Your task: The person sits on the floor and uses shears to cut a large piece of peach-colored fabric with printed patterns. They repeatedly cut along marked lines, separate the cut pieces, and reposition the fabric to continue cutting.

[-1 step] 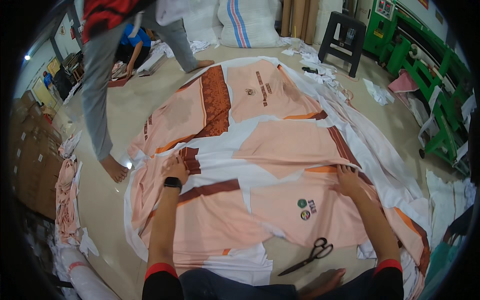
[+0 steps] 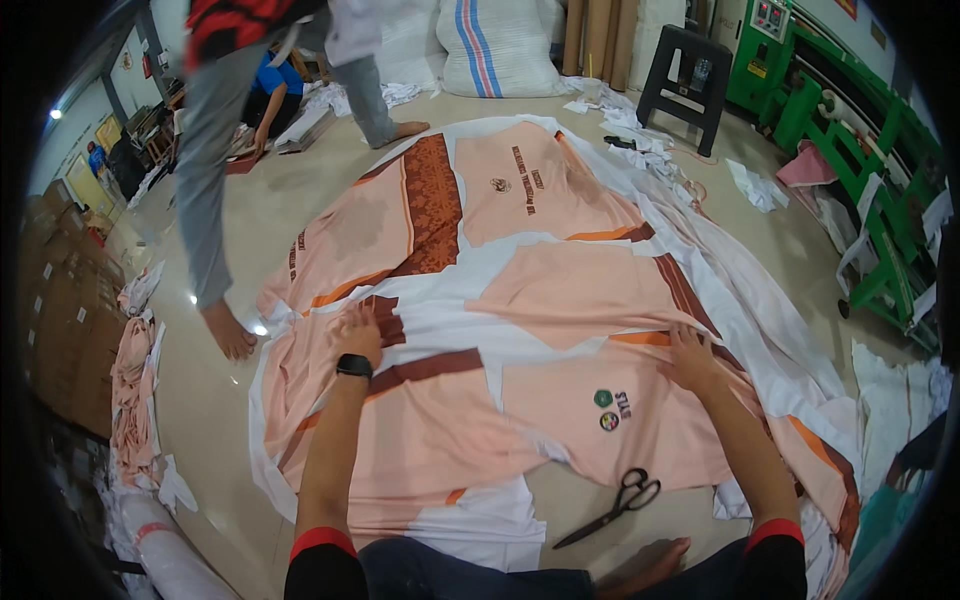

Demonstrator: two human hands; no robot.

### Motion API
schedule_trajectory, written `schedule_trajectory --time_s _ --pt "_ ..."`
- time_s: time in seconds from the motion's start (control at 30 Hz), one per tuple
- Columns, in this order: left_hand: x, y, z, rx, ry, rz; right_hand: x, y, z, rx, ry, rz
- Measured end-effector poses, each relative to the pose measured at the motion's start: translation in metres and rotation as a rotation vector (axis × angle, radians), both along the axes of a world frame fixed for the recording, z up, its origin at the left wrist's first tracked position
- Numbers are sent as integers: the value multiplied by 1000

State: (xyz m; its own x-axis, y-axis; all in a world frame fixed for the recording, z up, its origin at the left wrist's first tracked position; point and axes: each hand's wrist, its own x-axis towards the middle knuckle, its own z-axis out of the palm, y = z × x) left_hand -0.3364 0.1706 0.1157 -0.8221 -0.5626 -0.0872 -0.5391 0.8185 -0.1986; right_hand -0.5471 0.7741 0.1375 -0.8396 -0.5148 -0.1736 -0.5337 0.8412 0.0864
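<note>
A large printed cloth (image 2: 570, 285) with peach panels, brown and orange bands and white ground lies spread on the floor before me. My left hand (image 2: 360, 335), a black watch on its wrist, rests on the cloth by a small brown patch, fingers stretched forward. On the right, my right hand (image 2: 690, 357) lies with fingers apart at the end of an orange strip, where two peach panels meet. The fabric creases around both hands. Black-handled scissors (image 2: 628, 503) lie on the floor near my foot, touched by neither hand.
Another person's grey-trousered leg (image 2: 205, 190) stands left of the cloth; someone in blue (image 2: 278, 80) crouches behind. A black stool (image 2: 685, 85) and green machine (image 2: 840, 120) are at the far right. Cardboard boxes (image 2: 75, 310) and bundled peach cloth (image 2: 135, 385) line the left.
Both hands have shifted slightly, the left one rightward and the right one a little farther forward. The near part of the cloth has moved slightly away from me. The standing person's leg has swayed right.
</note>
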Motion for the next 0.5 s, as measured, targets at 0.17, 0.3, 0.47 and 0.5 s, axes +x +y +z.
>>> schedule_trajectory --time_s 0.17,0.3,0.47,0.5 --pt "54 100 -5 373 104 -313 37 5 -7 -188 -68 129" --pt "125 116 2 588 -170 -90 91 41 -2 -283 -82 253" --pt "112 36 -14 564 -52 -368 159 26 15 -451 -377 696" --pt "100 21 -17 575 -61 -420 169 17 18 -367 -376 787"
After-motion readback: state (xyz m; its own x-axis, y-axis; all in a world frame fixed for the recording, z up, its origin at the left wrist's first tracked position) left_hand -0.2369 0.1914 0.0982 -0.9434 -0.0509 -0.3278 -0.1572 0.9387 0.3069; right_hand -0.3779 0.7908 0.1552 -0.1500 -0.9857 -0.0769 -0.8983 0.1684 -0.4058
